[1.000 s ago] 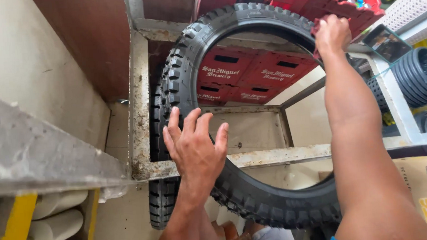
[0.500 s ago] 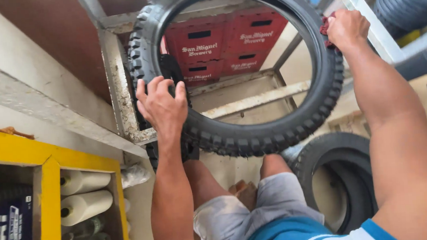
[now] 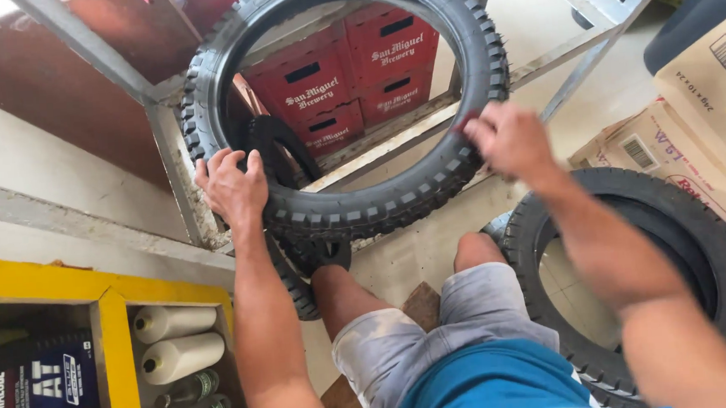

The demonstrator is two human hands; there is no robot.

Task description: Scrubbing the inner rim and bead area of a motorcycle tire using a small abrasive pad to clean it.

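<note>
Fingers (image 3: 222,166) of left hand (image 3: 234,190) are curled over the lower-left rim of the knobby tyre (image 3: 355,213); right hand (image 3: 509,142) clamps its right side, blurred. Versus 0.5 s ago the tyre sits lower and nearer the knees, so it's coming off the metal rack (image 3: 155,99). A 2nd tyre (image 3: 713,244) lies on the floor at right; red crates (image 3: 356,72) stand behind.

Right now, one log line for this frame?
left hand: grips knobby tyre | right hand: grips same tyre | second tyre: on floor
</note>
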